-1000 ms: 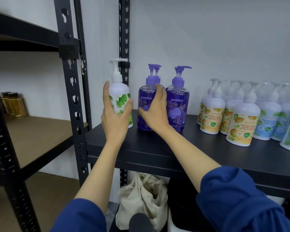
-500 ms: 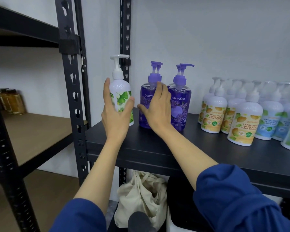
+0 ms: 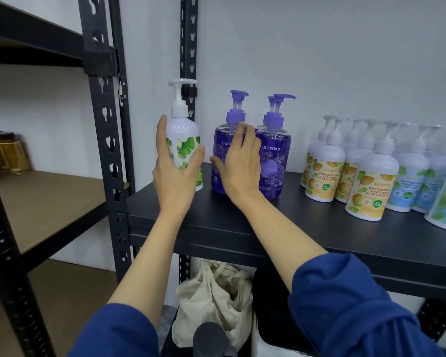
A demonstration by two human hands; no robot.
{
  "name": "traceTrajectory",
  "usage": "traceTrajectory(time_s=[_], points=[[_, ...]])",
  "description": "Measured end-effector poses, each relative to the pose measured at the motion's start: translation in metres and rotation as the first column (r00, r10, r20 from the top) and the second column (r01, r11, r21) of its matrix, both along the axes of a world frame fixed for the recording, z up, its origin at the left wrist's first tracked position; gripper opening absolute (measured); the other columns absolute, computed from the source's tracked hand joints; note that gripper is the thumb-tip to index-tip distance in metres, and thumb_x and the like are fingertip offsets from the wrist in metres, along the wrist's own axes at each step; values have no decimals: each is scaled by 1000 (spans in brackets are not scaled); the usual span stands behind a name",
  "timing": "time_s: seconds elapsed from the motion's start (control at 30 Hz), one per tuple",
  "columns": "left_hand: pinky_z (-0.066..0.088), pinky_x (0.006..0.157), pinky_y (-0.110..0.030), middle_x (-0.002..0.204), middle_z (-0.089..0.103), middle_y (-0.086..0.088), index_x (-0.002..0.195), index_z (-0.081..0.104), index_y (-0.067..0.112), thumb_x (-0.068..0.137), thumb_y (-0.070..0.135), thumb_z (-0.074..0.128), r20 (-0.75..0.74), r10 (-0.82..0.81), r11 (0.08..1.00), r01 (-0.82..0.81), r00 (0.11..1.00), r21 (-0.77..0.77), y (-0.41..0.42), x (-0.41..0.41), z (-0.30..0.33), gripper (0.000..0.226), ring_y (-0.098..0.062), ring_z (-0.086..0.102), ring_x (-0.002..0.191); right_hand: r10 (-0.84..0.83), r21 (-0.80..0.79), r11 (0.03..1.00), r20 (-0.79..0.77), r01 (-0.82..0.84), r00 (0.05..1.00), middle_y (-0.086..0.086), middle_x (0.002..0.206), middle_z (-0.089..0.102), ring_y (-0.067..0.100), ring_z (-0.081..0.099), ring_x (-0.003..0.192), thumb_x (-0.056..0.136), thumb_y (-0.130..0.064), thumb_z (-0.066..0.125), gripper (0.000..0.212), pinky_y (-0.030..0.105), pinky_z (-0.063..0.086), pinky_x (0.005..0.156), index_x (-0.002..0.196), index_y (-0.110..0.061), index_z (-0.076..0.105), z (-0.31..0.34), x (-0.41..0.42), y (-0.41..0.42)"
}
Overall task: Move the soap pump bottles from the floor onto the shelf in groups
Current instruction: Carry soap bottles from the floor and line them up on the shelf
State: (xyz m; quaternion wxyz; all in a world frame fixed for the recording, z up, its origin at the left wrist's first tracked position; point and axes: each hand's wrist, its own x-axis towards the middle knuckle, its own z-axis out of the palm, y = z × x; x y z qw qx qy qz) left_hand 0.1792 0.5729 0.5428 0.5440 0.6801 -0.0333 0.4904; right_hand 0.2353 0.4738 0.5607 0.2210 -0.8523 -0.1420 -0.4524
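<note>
Black metal makes up the shelf where the soap bottles stand. The left hand holds a white pump bottle with green leaves, with the fingers on one side and the thumb on the other. This bottle is upright at the left end of the shelf, close to the black post.

Just beside it stand the purple pump bottles, two in front and more pumps showing behind them. The right hand rests on the left purple bottle, with its fingers spread and a little bent over the front. I cannot tell if it is really gripping the bottle.

Farther right, apart from the purple ones, is a bunch of white bottles with yellow labels, and next to them white bottles with blue labels.

Both arms wear blue sleeves. Under the shelf sits a cream cloth bag. On the brown wooden shelf to the left stand some brown jars.
</note>
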Motion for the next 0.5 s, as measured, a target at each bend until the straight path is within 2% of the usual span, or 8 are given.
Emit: traceTrajectory(time_s=[0.37, 0.43, 0.5], points=[[41, 85, -23, 101, 41, 42, 146, 20, 38, 89, 27, 64, -19, 9, 1000, -9, 1000, 23, 0, -1, 0, 73, 1, 56, 92, 12, 18, 1000, -25, -12, 1000, 21, 149, 28, 32, 37, 127, 85, -31, 69, 85, 36, 38, 105, 146, 2, 22, -1, 2, -3], [42, 85, -23, 97, 44, 41, 146, 20, 39, 89, 27, 64, -28, 8, 1000, -8, 1000, 15, 0, -1, 0, 73, 6, 56, 89, 49, 26, 999, -27, -48, 998, 20, 149, 28, 32, 37, 127, 85, -30, 69, 83, 37, 38, 105, 146, 2, 23, -1, -1, -6], [43, 85, -23, 94, 46, 38, 146, 20, 38, 89, 28, 63, -52, 9, 1000, -8, 999, 8, -2, -3, 1, 72, 7, 56, 86, 133, 72, 989, -23, -131, 991, 19, 147, 31, 31, 37, 127, 87, -24, 66, 72, 37, 39, 103, 144, 1, 30, -1, -6, -13]])
